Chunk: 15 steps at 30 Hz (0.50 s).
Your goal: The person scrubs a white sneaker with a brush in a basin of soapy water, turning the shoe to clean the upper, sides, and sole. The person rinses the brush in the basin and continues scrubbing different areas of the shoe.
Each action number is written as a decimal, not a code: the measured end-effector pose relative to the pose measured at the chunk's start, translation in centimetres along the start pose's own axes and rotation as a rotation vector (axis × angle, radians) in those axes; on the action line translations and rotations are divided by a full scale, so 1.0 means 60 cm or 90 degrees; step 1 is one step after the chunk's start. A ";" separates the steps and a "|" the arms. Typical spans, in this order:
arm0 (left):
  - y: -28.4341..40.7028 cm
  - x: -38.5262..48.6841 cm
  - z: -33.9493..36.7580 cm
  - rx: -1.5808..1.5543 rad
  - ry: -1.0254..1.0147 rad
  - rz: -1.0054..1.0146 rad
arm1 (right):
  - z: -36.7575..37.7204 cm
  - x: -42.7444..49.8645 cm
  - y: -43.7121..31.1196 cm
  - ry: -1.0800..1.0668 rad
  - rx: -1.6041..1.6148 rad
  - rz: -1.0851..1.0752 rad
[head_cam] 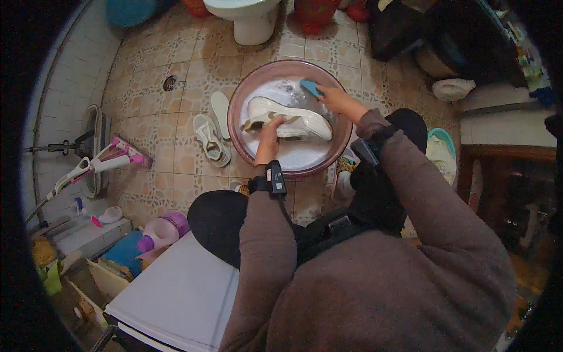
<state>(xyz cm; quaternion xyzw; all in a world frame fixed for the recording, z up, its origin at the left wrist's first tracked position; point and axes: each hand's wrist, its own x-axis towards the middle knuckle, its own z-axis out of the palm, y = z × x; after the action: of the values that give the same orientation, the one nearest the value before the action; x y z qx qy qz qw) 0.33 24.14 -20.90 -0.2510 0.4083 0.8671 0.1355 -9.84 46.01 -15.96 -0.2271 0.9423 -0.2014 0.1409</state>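
A round pinkish-brown basin (290, 65) stands on the tiled floor, with white suds and water (281, 157) inside. Over the suds lies a wet white shoe (308, 125), turned on its side with its toe to the right. My left hand (270, 134) grips the shoe near its opening, thumb on top. In my right hand (341, 101) is a blue brush (310, 87), held at the basin's upper right, apart from the shoe. The brush's underside is hidden from me. Left of the basin a second white shoe (210, 138) and a pale insole (220, 112) rest on the floor.
A toilet (255, 26) stands beyond the basin, with a red bucket (314, 15) to its right. A floor drain (169, 82) lies to the left. Nearer the left wall is a pink and white mop (118, 156). A purple-capped bottle (160, 233) stands beside a white-topped surface (176, 281).
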 end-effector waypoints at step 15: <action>-0.027 0.001 0.018 0.075 0.100 0.280 | 0.018 -0.070 -0.209 -0.052 0.057 0.076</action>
<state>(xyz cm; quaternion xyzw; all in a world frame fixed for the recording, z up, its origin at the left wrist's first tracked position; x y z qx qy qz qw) 0.61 25.99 -21.38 -0.2148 0.5124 0.8282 -0.0741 -1.17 37.49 -10.62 -0.1717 0.9378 -0.2249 0.2011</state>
